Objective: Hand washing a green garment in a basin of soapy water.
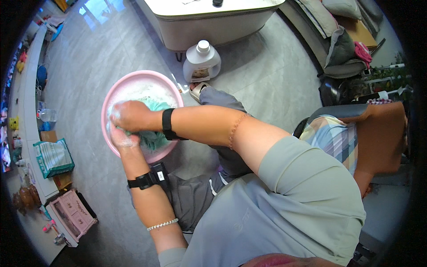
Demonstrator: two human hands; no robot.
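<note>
A round pink plastic basin [178,96] stands on the floor before me, with white suds [133,88] and a wet mint-green cloth [151,140] in it. Over the basin's near-left side, my right hand [131,115] is curled into a fist with foam on its knuckles. My left hand [123,137] lies right against it, palm turned up and wet. Both hands are closed around a bit of the green cloth, most of which is hidden between them. The rest of the cloth spreads in the basin beneath and beside my hands.
A white detergent bottle [201,63] stands beyond the basin, beside my slippered foot [199,91]. Behind it is a white-topped coffee table [213,30]. A green-and-white bag [55,157] and a pink drawer cabinet [71,213] line the left. At upper right is a sofa [313,43].
</note>
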